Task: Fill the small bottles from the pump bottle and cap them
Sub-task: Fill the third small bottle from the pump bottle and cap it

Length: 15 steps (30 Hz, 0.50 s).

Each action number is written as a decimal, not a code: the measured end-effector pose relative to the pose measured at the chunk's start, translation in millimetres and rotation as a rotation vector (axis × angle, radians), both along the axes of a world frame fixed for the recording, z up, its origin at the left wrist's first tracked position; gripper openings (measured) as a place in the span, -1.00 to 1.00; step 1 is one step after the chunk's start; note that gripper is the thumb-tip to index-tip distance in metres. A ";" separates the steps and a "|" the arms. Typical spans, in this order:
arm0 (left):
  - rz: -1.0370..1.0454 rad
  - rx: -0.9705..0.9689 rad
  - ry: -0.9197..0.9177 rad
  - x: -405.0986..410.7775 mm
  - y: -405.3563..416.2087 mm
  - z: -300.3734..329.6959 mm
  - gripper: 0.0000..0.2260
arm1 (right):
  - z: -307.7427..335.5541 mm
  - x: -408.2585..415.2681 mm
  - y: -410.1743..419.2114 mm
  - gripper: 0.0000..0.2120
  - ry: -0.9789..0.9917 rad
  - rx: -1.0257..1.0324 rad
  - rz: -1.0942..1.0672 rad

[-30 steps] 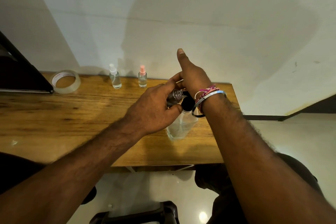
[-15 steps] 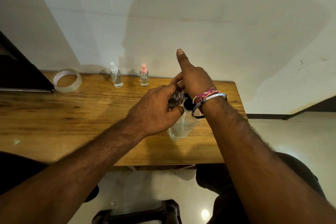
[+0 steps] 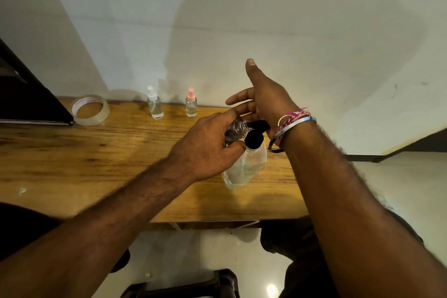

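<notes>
A clear pump bottle (image 3: 244, 167) with a black pump head (image 3: 254, 139) stands on the wooden table (image 3: 96, 164). My left hand (image 3: 208, 145) grips a small clear uncapped bottle (image 3: 235, 129), tilted with its threaded neck at the black spout. My right hand (image 3: 263, 101) hovers over the pump with straight fingers and raised thumb; its palm sits above the pump head, contact hidden. Two small capped bottles stand at the table's back: one with a white sprayer (image 3: 154, 106), one with a pink sprayer (image 3: 191, 104).
A roll of clear tape (image 3: 90, 110) lies at the back left beside a dark flat object (image 3: 24, 94). The wall rises right behind the table. A dark stool (image 3: 183, 285) sits below the table's near edge.
My right hand's fingers have spread and lifted slightly off the pump head. The left hand still holds the small bottle at the spout.
</notes>
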<state>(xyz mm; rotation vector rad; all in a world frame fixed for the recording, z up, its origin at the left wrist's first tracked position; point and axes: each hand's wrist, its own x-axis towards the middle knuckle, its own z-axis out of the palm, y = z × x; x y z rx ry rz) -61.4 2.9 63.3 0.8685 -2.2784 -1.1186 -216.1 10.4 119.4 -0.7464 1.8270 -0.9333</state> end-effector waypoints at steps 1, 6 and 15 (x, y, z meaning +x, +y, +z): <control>-0.001 -0.001 -0.001 -0.2 0.0 -0.4 -0.47 | -0.5 -0.2 0.9 -0.18 0.034 0.015 0.006; 0.006 -0.026 -0.015 0.5 0.0 -2.0 -0.65 | -6.0 5.5 6.6 -0.25 0.186 0.050 0.018; 0.004 -0.065 -0.009 2.4 -2.9 -5.1 -0.56 | -13.3 11.5 6.6 -0.24 0.262 -0.002 -0.002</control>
